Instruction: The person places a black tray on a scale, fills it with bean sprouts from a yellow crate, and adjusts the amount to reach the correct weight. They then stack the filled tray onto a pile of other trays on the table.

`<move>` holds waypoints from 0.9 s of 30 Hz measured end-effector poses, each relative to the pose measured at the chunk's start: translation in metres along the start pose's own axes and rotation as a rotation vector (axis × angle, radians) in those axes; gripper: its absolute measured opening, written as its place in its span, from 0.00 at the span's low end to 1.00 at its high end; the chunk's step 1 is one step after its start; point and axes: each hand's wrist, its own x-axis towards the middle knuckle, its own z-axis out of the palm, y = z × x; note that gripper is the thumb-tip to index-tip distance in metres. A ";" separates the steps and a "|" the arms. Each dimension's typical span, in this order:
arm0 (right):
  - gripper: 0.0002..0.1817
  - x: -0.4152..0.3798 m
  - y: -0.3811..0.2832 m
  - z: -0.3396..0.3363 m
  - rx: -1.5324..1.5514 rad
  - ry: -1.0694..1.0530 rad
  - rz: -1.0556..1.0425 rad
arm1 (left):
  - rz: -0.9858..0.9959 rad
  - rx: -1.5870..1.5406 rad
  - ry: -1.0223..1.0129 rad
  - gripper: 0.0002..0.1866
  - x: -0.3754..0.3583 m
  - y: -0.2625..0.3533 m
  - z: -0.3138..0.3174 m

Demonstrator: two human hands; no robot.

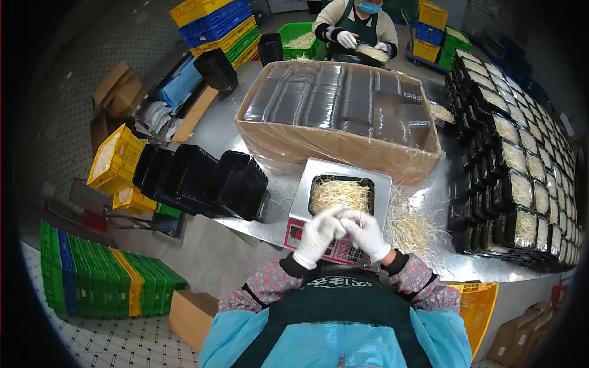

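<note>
A black plastic tray [370, 183] filled with pale bean sprouts [340, 195] sits on the steel top of a weighing scale [300, 197]. Both my hands wear white gloves and meet over the tray's front edge. My left hand [321, 234] has its fingers curled inward, close to the fingertips of my right hand [366, 234]. The right fingers are bent and pressed together too. Anything pinched between them is too small to make out. Below the hands, the scale's red keypad panel [341, 250] is partly covered. Loose sprouts [410, 230] lie heaped right of the scale.
Behind the scale stands a carton [331, 136] of stacked clear lids. Stacked filled trays [521, 184] rise at the right. Large black bins [236, 184] stand on the left. Across the table a co-worker [362, 27] holds a tray of sprouts. Green crates [98, 276] stand lower left.
</note>
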 end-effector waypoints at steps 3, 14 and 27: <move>0.14 -0.017 0.027 -0.001 0.026 -0.108 0.139 | -0.301 -0.160 -0.059 0.24 -0.020 -0.003 0.015; 0.20 -0.049 0.026 -0.077 -0.147 -0.480 0.292 | -0.293 -0.003 -0.424 0.31 -0.058 -0.046 -0.045; 0.26 -0.040 0.028 -0.073 -0.375 -0.644 0.238 | 0.064 0.926 -0.678 0.31 -0.030 0.023 -0.035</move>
